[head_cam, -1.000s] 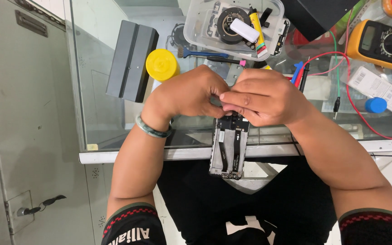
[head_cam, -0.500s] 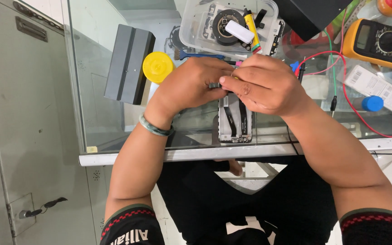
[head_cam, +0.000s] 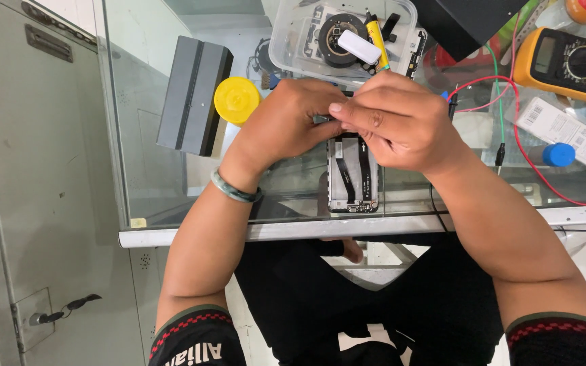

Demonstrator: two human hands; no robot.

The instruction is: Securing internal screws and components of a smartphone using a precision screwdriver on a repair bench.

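Since a second ago the opened phone (head_cam: pixel 353 173) has been slid away from the worktop's near edge and both hands have gone with it, so the work now sits deeper on the glass worktop (head_cam: pixel 171 169), closer to the clear plastic tray (head_cam: pixel 286 41); that suggests the same fiddly job at the phone's top end is going on, just repositioned. The phone lies flat with its back off, dark ribbon cables running down its length, its lower end showing below the hands. The left hand (head_cam: pixel 283 125) is curled over the phone's upper left corner, fingertips pinched against a small part there; the right hand (head_cam: pixel 398 122) is folded over the top end, thumb and forefinger pressed together on the same spot, though what they grip is too small to tell. Left of the phone stands a round yellow cap (head_cam: pixel 237 99), and beyond it a flat dark grey box (head_cam: pixel 193 95). The tray beyond the phone holds a black round part, a white oblong piece and a yellow pen-like tool. Right of the phone lie a long white carton (head_cam: pixel 568 129) with a printed label, a blue-capped tube (head_cam: pixel 556 154) beside it, and a yellow-cased multimeter (head_cam: pixel 568 62) with red and green leads.
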